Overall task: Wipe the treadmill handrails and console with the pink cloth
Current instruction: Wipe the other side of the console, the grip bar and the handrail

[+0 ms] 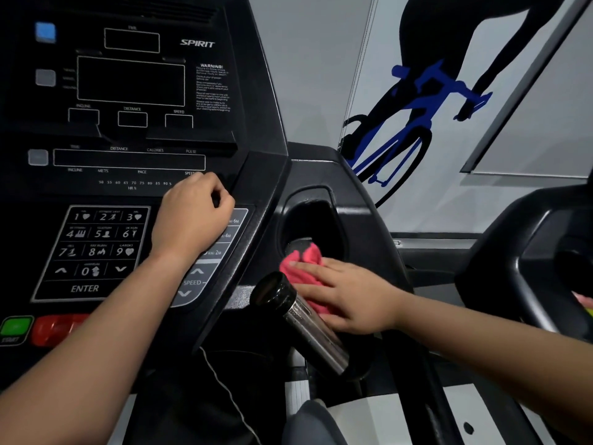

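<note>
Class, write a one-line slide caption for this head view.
Right hand presses a pink cloth beside the chrome handrail grip; left hand rests curled on the black treadmill console.

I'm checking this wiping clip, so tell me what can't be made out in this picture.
Head view only:
- Part of the pink cloth lies under the right hand.
- The speed keys are partly covered by the left hand.
- The warning text on the console is too small to read.
- The start button is cut by the left edge.
</note>
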Demonstrator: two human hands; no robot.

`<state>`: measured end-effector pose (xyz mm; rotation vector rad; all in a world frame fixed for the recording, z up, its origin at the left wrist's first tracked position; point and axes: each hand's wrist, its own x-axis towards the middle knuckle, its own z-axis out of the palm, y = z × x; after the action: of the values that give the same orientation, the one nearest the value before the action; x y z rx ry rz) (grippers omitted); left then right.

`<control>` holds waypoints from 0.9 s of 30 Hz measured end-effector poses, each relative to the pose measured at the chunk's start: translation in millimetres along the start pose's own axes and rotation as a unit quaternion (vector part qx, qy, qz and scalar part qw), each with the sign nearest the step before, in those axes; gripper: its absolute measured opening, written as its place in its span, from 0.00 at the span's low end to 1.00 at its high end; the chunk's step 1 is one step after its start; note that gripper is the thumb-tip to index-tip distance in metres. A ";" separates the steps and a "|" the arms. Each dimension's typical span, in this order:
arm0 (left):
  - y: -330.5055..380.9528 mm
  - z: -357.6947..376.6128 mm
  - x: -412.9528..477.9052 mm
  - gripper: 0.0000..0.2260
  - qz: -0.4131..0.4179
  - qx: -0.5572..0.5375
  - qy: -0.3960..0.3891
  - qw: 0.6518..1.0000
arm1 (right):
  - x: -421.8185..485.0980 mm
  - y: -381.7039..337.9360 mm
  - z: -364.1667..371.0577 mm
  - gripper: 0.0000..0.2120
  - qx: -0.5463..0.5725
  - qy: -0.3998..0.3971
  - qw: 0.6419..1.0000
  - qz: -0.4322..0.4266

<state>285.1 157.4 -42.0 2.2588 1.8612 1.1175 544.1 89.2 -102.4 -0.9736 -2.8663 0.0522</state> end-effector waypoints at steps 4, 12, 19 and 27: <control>0.1 -0.2 0.6 0.08 0.001 0.003 0.002 1.000 | 47.0 -16.4 -3.6 0.21 0.142 0.025 0.988 0.049; -1.4 -1.1 0.5 0.08 -0.011 -0.011 0.001 1.000 | 61.6 -18.6 7.6 0.20 0.175 0.081 0.945 0.263; -3.0 -1.0 -1.8 0.08 -0.006 -0.020 -0.004 1.000 | -24.8 15.3 4.9 0.20 0.064 0.093 0.991 0.072; -1.1 -0.5 -1.6 0.08 -0.003 -0.014 -0.006 1.000 | -90.3 67.7 20.6 0.23 0.284 0.184 0.845 0.414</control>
<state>283.9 156.1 -42.9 2.2382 1.8367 1.1191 653.7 88.0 -136.2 -1.7185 -1.7204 0.6556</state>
